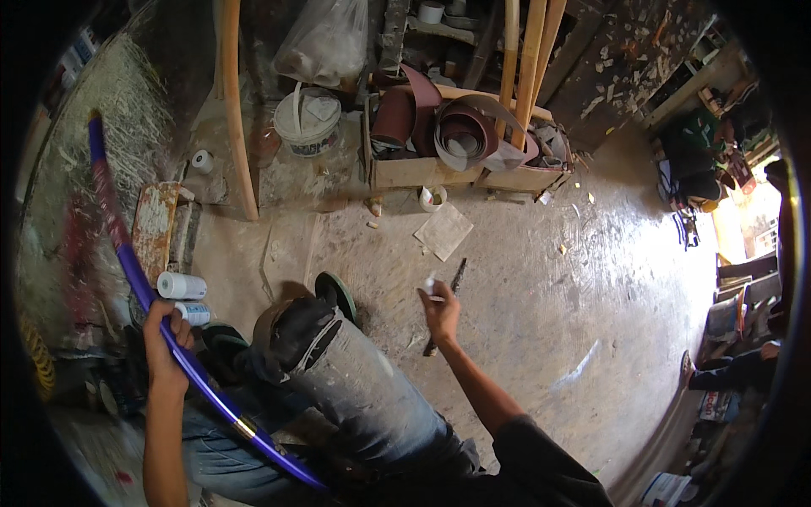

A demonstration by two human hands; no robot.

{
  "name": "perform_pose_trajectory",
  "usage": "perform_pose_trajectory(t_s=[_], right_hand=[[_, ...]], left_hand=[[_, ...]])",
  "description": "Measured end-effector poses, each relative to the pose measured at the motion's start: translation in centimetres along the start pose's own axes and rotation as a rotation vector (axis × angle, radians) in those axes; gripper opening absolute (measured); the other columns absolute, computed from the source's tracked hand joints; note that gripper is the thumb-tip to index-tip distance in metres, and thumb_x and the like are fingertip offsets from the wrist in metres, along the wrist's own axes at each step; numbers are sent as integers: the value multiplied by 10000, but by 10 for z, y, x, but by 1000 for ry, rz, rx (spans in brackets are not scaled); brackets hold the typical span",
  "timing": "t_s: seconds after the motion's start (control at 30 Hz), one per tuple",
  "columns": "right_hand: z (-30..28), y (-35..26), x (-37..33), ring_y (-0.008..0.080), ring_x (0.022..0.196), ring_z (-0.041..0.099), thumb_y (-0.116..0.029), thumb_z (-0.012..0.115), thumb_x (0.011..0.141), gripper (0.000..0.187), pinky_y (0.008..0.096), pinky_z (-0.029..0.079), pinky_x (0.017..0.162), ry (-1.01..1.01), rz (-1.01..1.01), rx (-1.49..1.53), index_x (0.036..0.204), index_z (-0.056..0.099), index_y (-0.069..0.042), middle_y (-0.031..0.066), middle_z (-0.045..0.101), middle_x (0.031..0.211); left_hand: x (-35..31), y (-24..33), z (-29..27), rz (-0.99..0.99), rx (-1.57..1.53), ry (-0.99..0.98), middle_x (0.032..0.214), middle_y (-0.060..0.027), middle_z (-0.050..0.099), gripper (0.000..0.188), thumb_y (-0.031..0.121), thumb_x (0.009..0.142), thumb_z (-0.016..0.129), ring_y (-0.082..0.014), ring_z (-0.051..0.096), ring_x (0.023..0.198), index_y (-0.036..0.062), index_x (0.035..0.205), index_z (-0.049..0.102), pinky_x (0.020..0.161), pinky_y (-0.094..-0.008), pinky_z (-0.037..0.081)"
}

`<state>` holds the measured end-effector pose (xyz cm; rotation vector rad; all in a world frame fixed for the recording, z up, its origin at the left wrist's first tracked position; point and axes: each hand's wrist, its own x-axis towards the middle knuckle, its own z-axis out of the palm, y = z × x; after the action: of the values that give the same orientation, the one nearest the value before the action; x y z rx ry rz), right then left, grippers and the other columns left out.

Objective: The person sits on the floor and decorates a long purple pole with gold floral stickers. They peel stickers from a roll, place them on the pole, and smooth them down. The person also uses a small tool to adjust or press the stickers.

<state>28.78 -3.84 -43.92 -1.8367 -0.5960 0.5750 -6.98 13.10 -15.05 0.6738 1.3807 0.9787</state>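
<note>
Here, the left hand is wrapped around a curved purple pole toward the concrete floor's left edge, beside two white cylindrical containers bearing small print, while the right hand pinches a tiny white object.

Scuffed, littered floor; bright light at right.

A bucket stood left of the box holding sandpaper rolls. Before the box, a cup stood beside a sheet. Bottles lay right of the rod in the left hand.
</note>
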Motion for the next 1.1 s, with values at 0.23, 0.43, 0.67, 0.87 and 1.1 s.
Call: perform_pose_trajectory(t_s=[0.23, 0.43, 0.67, 0.87, 1.1], right_hand=[[13, 47, 17, 308, 825, 665, -77, 665, 828, 315, 375, 534, 713, -160, -117, -306, 1123, 572, -21, 180, 636, 996], [-11, 33, 1, 371, 1074, 524, -88, 650, 766, 508, 443, 426, 929, 128, -64, -503, 1232, 464, -7, 231, 531, 1126], [-28, 54, -10, 346, 893, 620, -174, 693, 745, 458, 419, 494, 794, 105, 397, -440, 1124, 531, 26, 215, 621, 970], [-67, 29, 24, 106, 576, 535, -228, 590, 927, 204, 308, 563, 582, -157, 700, 445, 884, 615, -30, -2, 528, 683], [-88, -77, 17, 88, 700, 558, -319, 578, 958, 229, 263, 515, 559, -269, 502, 651, 929, 595, -92, -10, 563, 788]], left_hand=[[-21, 4, 11, -10, -65, 75, 617, 55, 386, 204, 230, 830, 593, -61, 357, 496, 162, 706, 446, 464, -222, 280], [-11, 6, 26, 37, -28, 37, 608, 47, 411, 180, 248, 850, 614, -60, 381, 476, 156, 772, 481, 446, -213, 317], [-17, 18, 49, 25, 59, 12, 595, 55, 406, 213, 240, 797, 642, -62, 386, 479, 159, 703, 469, 478, -226, 290], [-32, 17, 52, 32, 58, -34, 589, 56, 400, 237, 256, 805, 631, -60, 384, 479, 165, 670, 459, 489, -224, 290], [-37, 9, 28, 49, -3, 18, 594, 55, 405, 203, 204, 825, 608, -57, 380, 469, 168, 691, 460, 452, -221, 289]])
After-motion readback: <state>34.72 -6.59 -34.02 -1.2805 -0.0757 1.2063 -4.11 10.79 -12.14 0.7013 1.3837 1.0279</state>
